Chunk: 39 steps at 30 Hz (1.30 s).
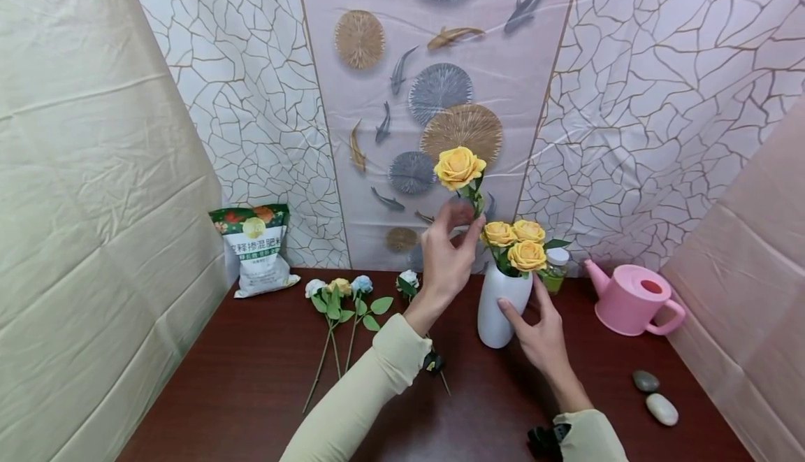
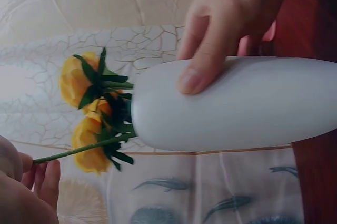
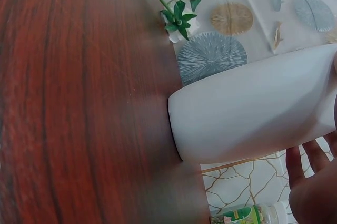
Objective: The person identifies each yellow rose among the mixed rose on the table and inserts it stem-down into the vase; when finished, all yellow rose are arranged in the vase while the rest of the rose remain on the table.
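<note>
Cream sleeves reach in over the dark wooden table (image 1: 264, 371), which carries a fertiliser bag (image 1: 256, 251), a pink watering can (image 1: 632, 299), loose artificial flowers (image 1: 342, 294) and two smooth pebbles (image 1: 654, 395). Right hand (image 1: 541, 329) rests on the smooth white vase (image 1: 499, 305), thumb and fingers relaxed around its side. Three yellow roses (image 1: 516, 242) stand in it. Left hand (image 1: 448, 256) pinches the stem of a fourth yellow rose (image 1: 459, 167), held above and just left of the vase mouth; its stem tip appears to reach the opening.
</note>
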Tool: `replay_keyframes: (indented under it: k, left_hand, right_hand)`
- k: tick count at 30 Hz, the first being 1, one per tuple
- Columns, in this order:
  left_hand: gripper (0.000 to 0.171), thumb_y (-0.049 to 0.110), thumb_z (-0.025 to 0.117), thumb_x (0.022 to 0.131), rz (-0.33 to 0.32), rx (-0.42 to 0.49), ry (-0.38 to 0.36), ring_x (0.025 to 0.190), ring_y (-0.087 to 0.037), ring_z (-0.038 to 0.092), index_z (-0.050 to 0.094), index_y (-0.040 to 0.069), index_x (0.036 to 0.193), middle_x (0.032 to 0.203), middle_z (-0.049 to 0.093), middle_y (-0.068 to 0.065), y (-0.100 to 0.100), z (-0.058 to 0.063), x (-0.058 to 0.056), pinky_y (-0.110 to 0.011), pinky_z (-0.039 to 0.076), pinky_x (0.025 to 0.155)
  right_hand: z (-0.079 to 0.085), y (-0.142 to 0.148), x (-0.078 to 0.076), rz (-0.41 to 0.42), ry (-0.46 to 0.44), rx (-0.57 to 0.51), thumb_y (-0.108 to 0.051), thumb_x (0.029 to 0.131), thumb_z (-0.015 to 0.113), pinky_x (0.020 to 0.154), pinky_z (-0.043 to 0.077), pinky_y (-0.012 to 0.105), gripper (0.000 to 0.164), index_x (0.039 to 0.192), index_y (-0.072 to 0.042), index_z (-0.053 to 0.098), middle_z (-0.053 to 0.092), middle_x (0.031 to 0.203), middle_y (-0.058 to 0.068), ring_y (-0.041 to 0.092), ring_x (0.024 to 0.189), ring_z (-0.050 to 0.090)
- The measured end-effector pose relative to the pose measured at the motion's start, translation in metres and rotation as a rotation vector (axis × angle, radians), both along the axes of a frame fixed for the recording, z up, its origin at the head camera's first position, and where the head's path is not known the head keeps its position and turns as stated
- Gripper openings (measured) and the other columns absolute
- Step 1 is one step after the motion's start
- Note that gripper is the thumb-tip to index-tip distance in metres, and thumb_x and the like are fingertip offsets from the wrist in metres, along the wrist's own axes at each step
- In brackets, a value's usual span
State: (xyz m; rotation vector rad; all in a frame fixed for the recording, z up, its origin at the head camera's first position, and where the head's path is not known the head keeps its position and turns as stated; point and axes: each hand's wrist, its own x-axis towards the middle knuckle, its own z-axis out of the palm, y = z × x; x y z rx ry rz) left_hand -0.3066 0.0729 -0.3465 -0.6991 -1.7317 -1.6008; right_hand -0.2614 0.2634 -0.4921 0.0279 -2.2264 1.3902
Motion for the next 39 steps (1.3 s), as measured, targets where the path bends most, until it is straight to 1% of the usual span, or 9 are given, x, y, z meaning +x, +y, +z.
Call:
replay_keyframes:
  k: [2,9,14,22,28,31,34,37,39]
  left_hand:
    - [0.018,0.025,0.069,0.096,-0.008,-0.002,-0.016,0.095,-0.007,0.072,0.064,0.013,0.109,0.1,0.072,-0.002,0.0,-0.005,-0.001,-0.023,0.061,0.074]
    - [0.016,0.022,0.07,0.096,0.001,-0.025,-0.109,0.088,-0.007,0.072,0.063,0.012,0.106,0.097,0.073,-0.002,0.004,-0.027,-0.007,-0.021,0.06,0.077]
    - [0.018,0.025,0.07,0.096,-0.021,-0.04,-0.164,0.086,-0.008,0.073,0.063,0.012,0.106,0.097,0.073,-0.002,0.01,-0.04,-0.011,-0.02,0.06,0.076]
    - [0.023,0.027,0.075,0.092,-0.011,-0.108,-0.25,0.087,-0.005,0.073,0.069,0.017,0.112,0.1,0.077,0.0,0.019,-0.054,-0.013,-0.031,0.062,0.077]
    - [0.026,0.035,0.074,0.092,-0.078,-0.182,-0.308,0.091,-0.005,0.072,0.068,0.023,0.115,0.104,0.076,0.004,0.02,-0.067,-0.01,-0.021,0.06,0.076]
    - [0.04,0.046,0.074,0.089,-0.075,-0.158,-0.349,0.097,-0.007,0.07,0.061,0.028,0.122,0.111,0.071,0.008,0.018,-0.066,-0.008,-0.023,0.059,0.078]
    - [0.05,0.054,0.072,0.088,-0.083,-0.08,-0.36,0.104,-0.009,0.067,0.053,0.032,0.129,0.119,0.063,0.008,0.018,-0.057,-0.006,-0.029,0.06,0.083]
    - [0.046,0.054,0.067,0.092,-0.064,-0.013,-0.313,0.107,-0.008,0.065,0.054,0.034,0.131,0.121,0.061,0.009,0.018,-0.046,-0.005,-0.031,0.059,0.087]
    - [0.039,0.052,0.066,0.094,-0.028,-0.003,-0.265,0.106,-0.007,0.065,0.059,0.034,0.128,0.117,0.064,0.009,0.017,-0.041,-0.004,-0.029,0.059,0.086]
  right_hand:
    - [0.0,0.0,0.0,0.005,0.001,0.002,-0.038,0.089,0.077,0.108,0.046,0.045,0.084,0.155,-0.049,0.024,0.048,0.153,-0.005,0.016,0.132,0.053]
    - [0.0,0.001,-0.001,-0.003,-0.008,-0.005,-0.036,0.089,0.078,0.109,0.046,0.039,0.085,0.155,-0.047,0.025,0.047,0.154,-0.005,0.016,0.134,0.052]
    - [-0.001,0.001,0.0,0.013,0.004,-0.018,-0.031,0.089,0.079,0.109,0.045,0.048,0.087,0.157,-0.042,0.025,0.047,0.154,0.001,0.021,0.134,0.052]
    - [0.001,0.0,0.0,0.01,-0.004,-0.015,-0.037,0.09,0.076,0.1,0.043,0.012,0.083,0.154,-0.048,0.025,0.05,0.152,-0.004,0.015,0.132,0.053]
    - [0.002,-0.001,0.001,0.022,-0.003,-0.017,-0.035,0.091,0.076,0.097,0.041,0.008,0.082,0.155,-0.046,0.026,0.05,0.151,-0.002,0.016,0.132,0.053]
    - [0.01,-0.005,0.007,0.035,-0.016,-0.027,-0.033,0.091,0.076,0.1,0.042,0.012,0.082,0.155,-0.044,0.026,0.05,0.152,0.001,0.017,0.132,0.053]
    - [0.024,-0.011,0.016,0.048,-0.019,-0.041,-0.031,0.091,0.076,0.105,0.047,0.026,0.082,0.157,-0.038,0.028,0.05,0.152,0.004,0.02,0.132,0.053]
    - [0.031,-0.014,0.02,0.05,-0.014,-0.032,-0.029,0.091,0.076,0.108,0.047,0.042,0.082,0.158,-0.034,0.028,0.05,0.152,0.007,0.024,0.133,0.053]
    - [0.031,-0.014,0.02,0.045,-0.014,-0.032,-0.029,0.091,0.076,0.108,0.047,0.039,0.082,0.158,-0.034,0.029,0.05,0.152,0.008,0.024,0.132,0.054]
